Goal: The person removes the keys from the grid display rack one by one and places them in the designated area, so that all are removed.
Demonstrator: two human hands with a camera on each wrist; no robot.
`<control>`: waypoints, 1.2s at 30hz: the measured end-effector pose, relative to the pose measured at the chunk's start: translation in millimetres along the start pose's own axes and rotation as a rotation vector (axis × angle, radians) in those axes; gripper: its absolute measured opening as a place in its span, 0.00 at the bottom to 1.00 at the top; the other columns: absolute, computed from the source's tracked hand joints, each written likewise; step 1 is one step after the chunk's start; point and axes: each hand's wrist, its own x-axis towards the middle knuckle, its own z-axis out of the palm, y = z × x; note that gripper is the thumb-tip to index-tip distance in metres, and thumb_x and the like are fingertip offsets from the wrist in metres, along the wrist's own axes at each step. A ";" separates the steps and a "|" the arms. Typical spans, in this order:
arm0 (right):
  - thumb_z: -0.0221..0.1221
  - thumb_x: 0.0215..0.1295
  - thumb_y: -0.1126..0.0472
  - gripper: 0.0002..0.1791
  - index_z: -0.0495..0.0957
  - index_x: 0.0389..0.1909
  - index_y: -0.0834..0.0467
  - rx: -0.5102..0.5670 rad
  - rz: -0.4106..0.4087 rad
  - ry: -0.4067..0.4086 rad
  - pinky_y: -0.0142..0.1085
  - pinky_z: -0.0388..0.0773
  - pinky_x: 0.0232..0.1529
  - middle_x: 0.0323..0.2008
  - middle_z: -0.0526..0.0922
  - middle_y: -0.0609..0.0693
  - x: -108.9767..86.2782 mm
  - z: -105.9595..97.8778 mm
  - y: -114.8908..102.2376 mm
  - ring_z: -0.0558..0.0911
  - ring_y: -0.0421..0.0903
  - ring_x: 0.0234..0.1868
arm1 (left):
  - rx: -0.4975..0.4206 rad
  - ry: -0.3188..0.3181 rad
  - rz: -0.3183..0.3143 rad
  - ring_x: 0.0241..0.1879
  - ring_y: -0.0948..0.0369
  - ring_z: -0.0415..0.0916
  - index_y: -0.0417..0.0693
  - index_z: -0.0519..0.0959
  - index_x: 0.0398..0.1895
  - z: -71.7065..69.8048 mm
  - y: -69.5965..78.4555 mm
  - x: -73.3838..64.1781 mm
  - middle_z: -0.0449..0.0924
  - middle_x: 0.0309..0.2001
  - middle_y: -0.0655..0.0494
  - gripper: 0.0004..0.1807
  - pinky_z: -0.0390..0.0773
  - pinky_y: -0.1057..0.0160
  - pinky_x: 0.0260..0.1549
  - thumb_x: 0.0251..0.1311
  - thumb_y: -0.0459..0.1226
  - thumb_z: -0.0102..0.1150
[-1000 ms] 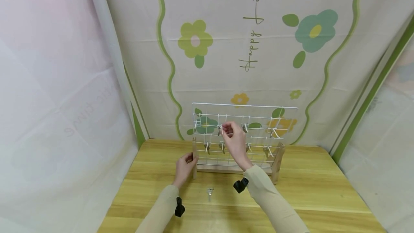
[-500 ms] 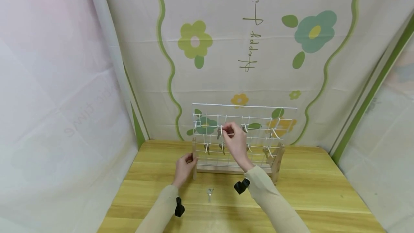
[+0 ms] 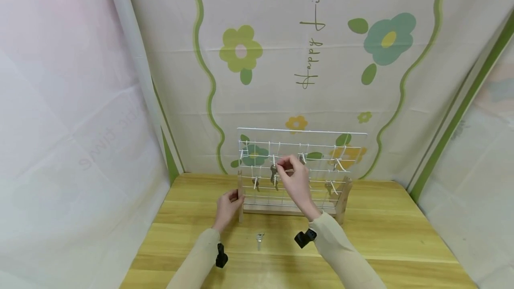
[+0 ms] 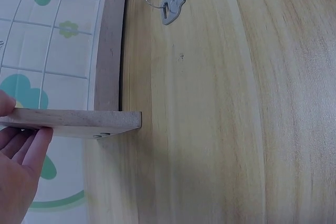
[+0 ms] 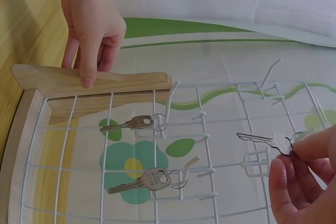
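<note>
In the right wrist view my right hand [image 5: 304, 177] pinches a silver key [image 5: 278, 142] near its head and ring, with the blade pointing away from the fingers. The head view has this key [image 3: 274, 172] in front of the white wire rack [image 3: 302, 131], by an upper-row hook. Whether its ring touches the hook is unclear. My left hand [image 3: 228, 208] grips the rack's left wooden upright [image 4: 79, 120], thumb on one face and fingers on the other. Two keys, an upper one [image 5: 140, 123] and a lower one [image 5: 155, 179], hang by rings on hooks in the right wrist view.
One loose key [image 3: 259, 240] with a ring lies on the wooden table [image 3: 225, 262] before the rack. More keys hang on hooks at the rack's right side, such as one key [image 3: 329, 186]. A printed cloth [image 3: 277, 92] stands behind.
My right hand has shifted slightly right and down. The key at its fingertips now shows more fully and hangs a little lower. The left hand has stayed on the upright.
</note>
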 end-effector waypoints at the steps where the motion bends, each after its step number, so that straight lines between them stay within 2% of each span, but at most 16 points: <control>1: 0.62 0.66 0.66 0.03 0.81 0.36 0.63 0.005 0.001 0.000 0.24 0.81 0.31 0.34 0.86 0.55 -1.2 -0.9 -1.1 0.84 0.49 0.34 | -0.003 0.001 -0.005 0.51 0.43 0.83 0.30 0.80 0.53 0.0 0.0 0.3 0.83 0.50 0.33 0.16 0.88 0.55 0.47 0.65 0.31 0.62; 5: 0.63 0.64 0.69 0.01 0.81 0.35 0.62 0.004 0.000 0.010 0.27 0.83 0.30 0.34 0.86 0.55 -4.7 -3.5 -6.2 0.84 0.49 0.33 | 0.008 0.011 -0.007 0.51 0.44 0.83 0.31 0.80 0.52 0.5 -1.0 1.8 0.83 0.50 0.34 0.15 0.88 0.55 0.46 0.64 0.31 0.62; 12: 0.61 0.62 0.74 0.02 0.80 0.36 0.70 -0.014 0.002 0.020 0.31 0.84 0.29 0.33 0.85 0.63 -8.0 -8.2 -22.3 0.84 0.57 0.34 | 0.024 0.024 0.005 0.51 0.44 0.84 0.32 0.81 0.51 1.5 -0.6 3.0 0.84 0.50 0.35 0.15 0.87 0.56 0.47 0.63 0.31 0.63; 15: 0.62 0.62 0.74 0.03 0.81 0.35 0.67 -0.015 0.000 0.008 0.28 0.83 0.29 0.32 0.86 0.60 -13.0 -10.5 -21.0 0.85 0.54 0.33 | 0.025 0.023 0.011 0.51 0.44 0.84 0.33 0.81 0.52 1.9 -1.0 3.0 0.83 0.51 0.35 0.15 0.87 0.55 0.48 0.63 0.31 0.63; 19: 0.64 0.62 0.71 0.04 0.82 0.34 0.60 -0.005 -0.001 -0.027 0.24 0.83 0.30 0.32 0.87 0.54 -25.5 -10.8 -11.8 0.85 0.47 0.33 | 0.005 0.026 0.012 0.52 0.44 0.83 0.32 0.80 0.53 2.2 -2.1 2.5 0.83 0.51 0.34 0.16 0.87 0.56 0.48 0.63 0.30 0.62; 25: 0.65 0.60 0.71 0.05 0.82 0.33 0.58 -0.018 0.047 -0.107 0.25 0.84 0.30 0.32 0.87 0.52 -50.3 -2.9 4.3 0.85 0.45 0.33 | -0.019 0.052 0.013 0.52 0.43 0.83 0.31 0.80 0.55 2.9 -4.6 2.0 0.82 0.52 0.32 0.18 0.87 0.57 0.47 0.62 0.28 0.63; 30: 0.65 0.60 0.71 0.06 0.81 0.32 0.58 -0.029 0.097 -0.164 0.25 0.83 0.28 0.31 0.87 0.51 -70.4 4.3 26.7 0.84 0.40 0.31 | -0.020 0.073 0.010 0.50 0.42 0.84 0.32 0.80 0.56 4.1 -4.4 0.8 0.82 0.53 0.33 0.19 0.87 0.56 0.46 0.61 0.29 0.64; 36: 0.64 0.60 0.72 0.07 0.81 0.30 0.56 -0.086 0.106 -0.224 0.25 0.83 0.28 0.30 0.87 0.51 -92.2 13.2 59.0 0.83 0.37 0.29 | -0.039 0.075 0.008 0.50 0.42 0.84 0.33 0.80 0.56 4.2 -5.0 1.0 0.82 0.53 0.33 0.20 0.88 0.56 0.45 0.61 0.29 0.65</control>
